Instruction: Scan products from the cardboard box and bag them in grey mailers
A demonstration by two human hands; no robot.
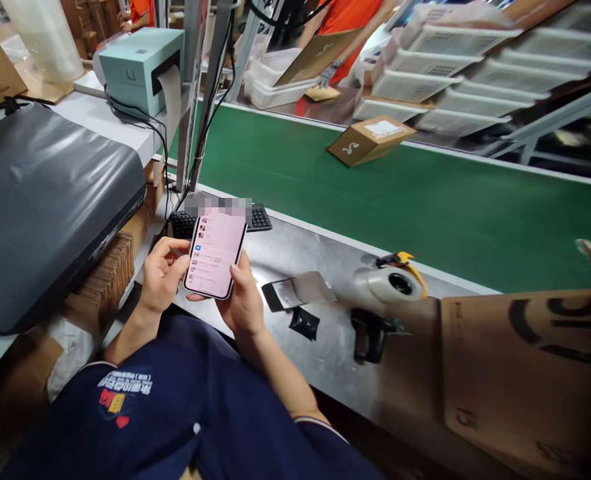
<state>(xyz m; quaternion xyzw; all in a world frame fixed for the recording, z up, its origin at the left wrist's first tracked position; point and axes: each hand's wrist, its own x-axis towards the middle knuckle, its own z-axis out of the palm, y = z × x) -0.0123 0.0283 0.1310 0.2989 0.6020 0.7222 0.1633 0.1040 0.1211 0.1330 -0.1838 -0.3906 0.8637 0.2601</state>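
A smartphone [216, 257] with a lit, pinkish list on its screen is held upright in front of my body. My right hand [243, 297] grips its lower right side, the thumb along the edge and the palm behind. At the left edge, my left hand [164, 275] is closed, with thumb and forefinger against the phone's side. Behind the phone lies a black keyboard [259, 217], partly covered by it. To the right, on the metal table [295, 250], are a grey plastic packet [305, 291] and a small black pouch [304, 324].
A tape roll [400, 283] and a black handheld device [368, 335] lie near a large carton [520, 360]. Beyond runs a green conveyor [285, 153] carrying a small box [370, 140]. A label printer [140, 70] and grey plastic bags [55, 207] are left. Across stands a person in orange [348, 40].
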